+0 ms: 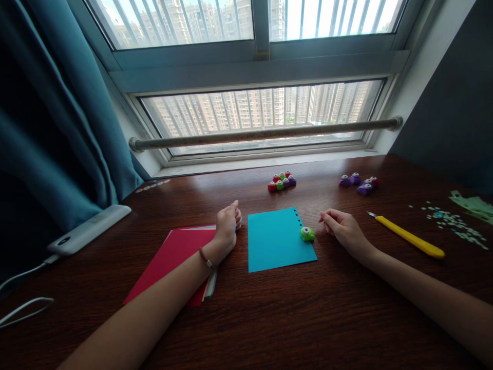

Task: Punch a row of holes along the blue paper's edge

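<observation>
A blue sheet of paper [275,239] lies flat on the table, with a row of small holes near its upper right edge. On the sheet's right edge sits a green craft punch [307,234]. My right hand [342,228] rests just right of the punch, apart from it, its fingers curled together with nothing visible in them. Left of the blue sheet, my left hand [228,226] is closed in a fist on the table. Under that wrist is a stack of coloured paper with a red sheet [173,257] on top.
Small red, green and purple punches [282,182] stand behind the sheet, with more purple and red punches [355,179] farther right. A yellow craft knife [410,236] lies beside my right arm. Beyond it are paper bits [456,226] and green scraps [472,205]. A white power strip [90,230] lies left.
</observation>
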`<state>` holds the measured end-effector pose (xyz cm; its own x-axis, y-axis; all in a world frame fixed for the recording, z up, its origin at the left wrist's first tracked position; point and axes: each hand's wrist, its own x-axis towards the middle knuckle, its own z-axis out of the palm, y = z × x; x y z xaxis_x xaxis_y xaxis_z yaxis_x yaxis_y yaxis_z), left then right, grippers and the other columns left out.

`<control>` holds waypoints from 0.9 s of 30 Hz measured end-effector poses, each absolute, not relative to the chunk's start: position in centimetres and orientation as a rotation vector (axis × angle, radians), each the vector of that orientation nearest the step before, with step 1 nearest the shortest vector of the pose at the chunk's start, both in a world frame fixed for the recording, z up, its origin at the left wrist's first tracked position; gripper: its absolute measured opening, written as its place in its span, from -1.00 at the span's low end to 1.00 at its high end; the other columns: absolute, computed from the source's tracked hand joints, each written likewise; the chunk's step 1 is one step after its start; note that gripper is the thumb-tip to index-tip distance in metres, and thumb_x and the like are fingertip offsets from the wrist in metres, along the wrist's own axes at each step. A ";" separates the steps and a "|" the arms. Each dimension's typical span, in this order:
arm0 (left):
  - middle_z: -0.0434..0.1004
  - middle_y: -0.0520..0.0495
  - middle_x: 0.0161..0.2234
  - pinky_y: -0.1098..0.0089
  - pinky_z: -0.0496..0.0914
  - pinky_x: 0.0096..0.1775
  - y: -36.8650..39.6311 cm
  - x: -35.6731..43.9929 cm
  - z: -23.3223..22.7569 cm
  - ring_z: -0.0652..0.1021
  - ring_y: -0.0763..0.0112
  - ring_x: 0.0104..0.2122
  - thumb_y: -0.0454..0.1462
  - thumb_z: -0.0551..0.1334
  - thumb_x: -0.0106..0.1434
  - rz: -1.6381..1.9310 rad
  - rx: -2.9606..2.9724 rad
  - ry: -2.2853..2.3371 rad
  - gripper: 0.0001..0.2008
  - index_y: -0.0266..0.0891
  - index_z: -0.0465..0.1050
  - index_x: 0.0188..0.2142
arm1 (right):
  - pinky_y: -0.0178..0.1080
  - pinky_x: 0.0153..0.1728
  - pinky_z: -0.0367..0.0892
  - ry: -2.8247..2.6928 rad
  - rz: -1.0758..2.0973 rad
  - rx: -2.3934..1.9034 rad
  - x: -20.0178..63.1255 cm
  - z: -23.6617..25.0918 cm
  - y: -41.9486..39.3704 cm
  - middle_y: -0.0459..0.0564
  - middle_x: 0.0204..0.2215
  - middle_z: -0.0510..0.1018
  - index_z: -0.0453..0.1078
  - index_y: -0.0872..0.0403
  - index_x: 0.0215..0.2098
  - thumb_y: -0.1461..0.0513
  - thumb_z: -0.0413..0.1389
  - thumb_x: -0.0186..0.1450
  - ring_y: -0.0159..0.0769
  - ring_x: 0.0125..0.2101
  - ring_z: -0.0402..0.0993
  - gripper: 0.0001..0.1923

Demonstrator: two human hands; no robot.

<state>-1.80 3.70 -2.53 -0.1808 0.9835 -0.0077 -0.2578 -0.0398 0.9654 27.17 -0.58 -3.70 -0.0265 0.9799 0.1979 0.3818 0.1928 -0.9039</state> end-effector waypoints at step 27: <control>-0.05 0.18 -0.80 0.54 -0.11 -0.74 3.8 -1.9 -2.7 0.03 0.67 -0.82 -0.18 0.16 0.12 1.464 0.946 1.125 -0.58 -0.21 -0.02 -0.72 | -0.34 -0.60 0.03 -1.564 0.848 -1.335 27.1 -3.7 -0.5 -0.15 -0.71 0.23 0.34 0.12 -0.47 0.02 -0.02 0.28 -0.44 -0.66 0.10 -0.64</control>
